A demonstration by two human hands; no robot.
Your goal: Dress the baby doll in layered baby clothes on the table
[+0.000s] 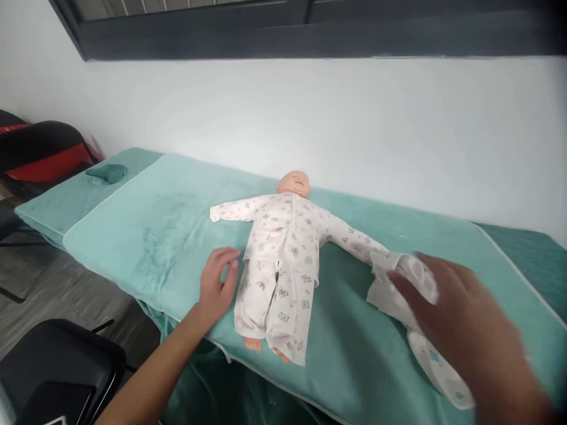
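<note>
A baby doll (292,236) lies on its back, dressed in a white printed long-sleeved top and matching trousers. Its bare feet show below the cuffs. My left hand (219,283) is beside the doll's hip, fingers bent and thumb apart, holding nothing. At the right, what looks like a white diaper (392,283) with a printed band lies near the end of the doll's sleeve. Over it is my right hand (465,319), blurred, with thumb and fingers spread apart. Whether that hand touches the diaper I cannot tell.
The doll rests on a long green padded bed (172,206) against a white wall (283,118). A face hole (107,173) is at the bed's left end. Black chairs stand at the left, one with red (53,165), another in front (62,360). A dark window frame (266,29) runs above.
</note>
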